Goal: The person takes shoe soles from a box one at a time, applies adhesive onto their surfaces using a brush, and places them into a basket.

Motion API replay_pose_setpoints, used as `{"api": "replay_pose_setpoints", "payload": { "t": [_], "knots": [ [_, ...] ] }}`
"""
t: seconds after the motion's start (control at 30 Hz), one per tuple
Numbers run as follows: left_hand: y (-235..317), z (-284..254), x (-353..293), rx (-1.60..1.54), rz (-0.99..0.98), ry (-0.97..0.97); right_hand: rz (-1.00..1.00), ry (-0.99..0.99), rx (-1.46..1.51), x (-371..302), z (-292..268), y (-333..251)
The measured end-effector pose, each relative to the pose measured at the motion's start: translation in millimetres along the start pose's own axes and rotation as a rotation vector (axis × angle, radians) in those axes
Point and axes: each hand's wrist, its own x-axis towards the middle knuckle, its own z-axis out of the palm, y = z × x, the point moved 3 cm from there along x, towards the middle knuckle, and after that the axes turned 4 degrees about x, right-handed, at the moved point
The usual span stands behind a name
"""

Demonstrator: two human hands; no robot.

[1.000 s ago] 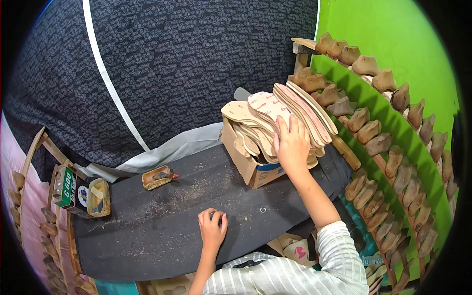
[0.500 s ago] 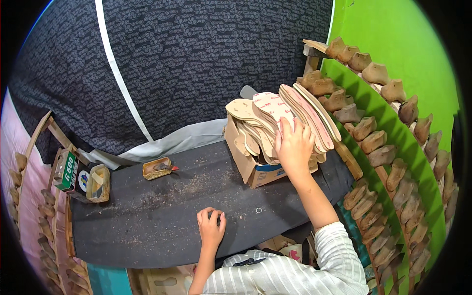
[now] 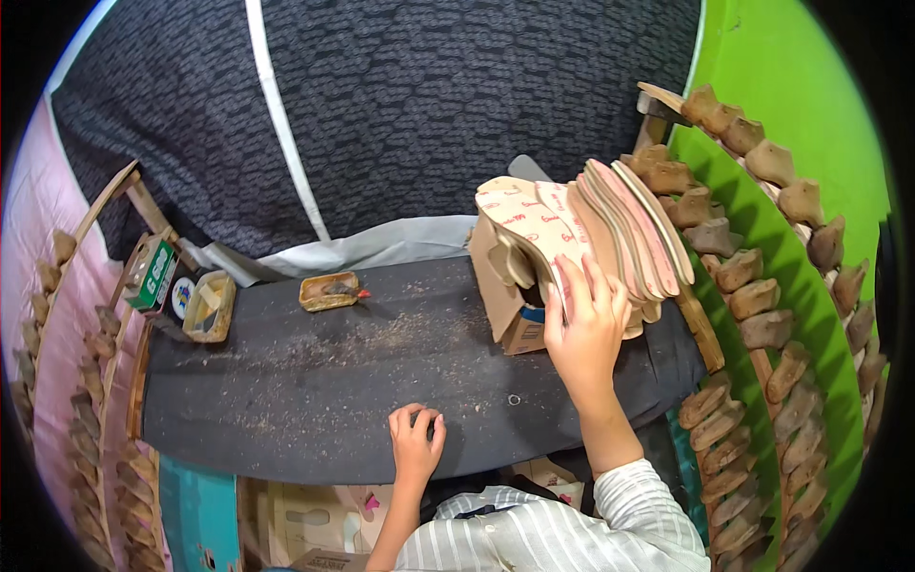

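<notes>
A cardboard box (image 3: 523,329) at the right of the table is packed with shoe insole boards (image 3: 624,224), standing and leaning in layers. Some are tan, some pinkish, and some pale with red print. My right hand (image 3: 586,319) reaches over the box's near side, its thumb and fingers closed on the edge of a pale printed insole board (image 3: 534,214). How many layers it grips is hidden. Near the table's front edge rests my left hand (image 3: 416,443), its fingers loosely bent and apart with nothing visible in them.
On the dark table (image 3: 315,400), littered with crumbs, lies a small tray (image 3: 329,291) holding a dark tool with a red tip. At left stand a green-and-black tin (image 3: 157,276) and an open container (image 3: 209,306). Racks of wooden shoe lasts (image 3: 753,296) flank both sides.
The view has turned left, shifting everything rightward. My right hand has moved to the insoles' near-left edge, and the pale printed insole boards now lean further left. My left hand stays on the table.
</notes>
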Motion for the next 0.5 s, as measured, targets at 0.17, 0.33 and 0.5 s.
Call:
{"api": "replay_pose_setpoints", "payload": {
  "t": [0.17,0.33,0.5],
  "knots": [
    [-8,-17,-3,-0.184,-0.066,-0.021,-0.210,-0.224,0.432,-33,9,-39],
    [-16,-28,3,-1.203,-0.323,0.149,-0.360,-0.404,0.718,-83,35,-93],
    [-32,-55,14,-1.439,-0.407,0.184,-0.433,-0.513,0.876,-134,62,-136]
  ]
}}
